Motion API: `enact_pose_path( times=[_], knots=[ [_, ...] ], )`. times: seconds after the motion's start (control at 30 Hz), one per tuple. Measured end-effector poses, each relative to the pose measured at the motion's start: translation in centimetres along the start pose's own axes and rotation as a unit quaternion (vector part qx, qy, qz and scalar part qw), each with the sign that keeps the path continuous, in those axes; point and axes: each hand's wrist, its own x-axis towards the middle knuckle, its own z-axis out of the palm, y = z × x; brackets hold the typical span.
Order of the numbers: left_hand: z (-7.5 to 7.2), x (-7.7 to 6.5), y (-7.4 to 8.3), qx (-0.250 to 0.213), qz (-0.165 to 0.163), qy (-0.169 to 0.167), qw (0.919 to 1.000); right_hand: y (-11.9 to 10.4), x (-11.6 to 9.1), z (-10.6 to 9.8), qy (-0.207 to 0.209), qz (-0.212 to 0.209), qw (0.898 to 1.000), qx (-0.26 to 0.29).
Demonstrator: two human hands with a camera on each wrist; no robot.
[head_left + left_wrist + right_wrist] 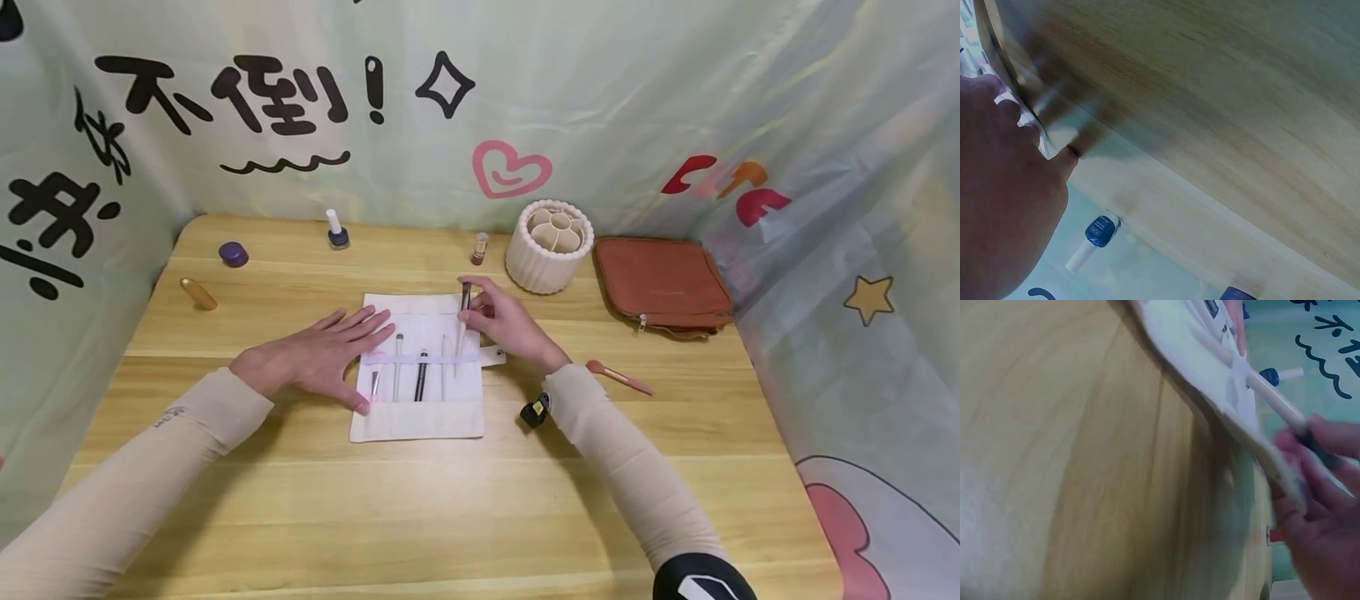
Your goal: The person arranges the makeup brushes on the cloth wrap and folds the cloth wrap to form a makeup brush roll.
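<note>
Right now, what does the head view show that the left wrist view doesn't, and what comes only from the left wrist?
Only the head view: the right hand holding a slim brush, the reddish-brown pouch, the ribbed cup, the loose pink brush and the golden tube.
Only the left wrist view: pale print on the nail polish.
Both: the left hand, that nail polish, the purple pot, the table and the white roll, partly.
</note>
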Motion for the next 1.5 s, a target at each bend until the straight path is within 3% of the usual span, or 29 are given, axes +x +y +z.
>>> enact_pose_path(
  times=[0.2,0.37,0.67,0.8,0.97,1.27,1.5],
  knots=[
    [-0.2,0.0,0.0,-0.001,-0.001,-0.001,1.0,0.0,-0.5,0.3,-0.087,0.015,0.993,-0.076],
    [-0.2,0.0,0.1,-0.004,-0.002,-0.003,1.0,-0.3,-1.1,1.0,-0.105,-0.003,0.986,-0.129],
    [0.0,-0.1,0.2,-0.005,-0.003,-0.002,1.0,-0.6,-2.0,1.2,-0.086,-0.046,0.974,-0.204],
    [0.1,-0.1,0.2,-0.003,-0.004,-0.001,1.0,-0.3,-2.7,1.0,-0.061,-0.032,0.978,-0.198],
    [0.0,-0.1,0.2,-0.002,-0.001,0.005,1.0,0.1,-4.3,0.0,-0.014,-0.052,0.984,-0.171],
    [0.0,0.0,0.1,-0.002,-0.001,0.004,1.0,1.6,-9.2,-4.5,0.054,-0.072,0.981,-0.171],
    [0.0,-0.1,0.3,-0.002,-0.005,0.003,1.0,2.8,-13.0,-9.0,0.096,-0.02,0.977,-0.191]
  ],
)
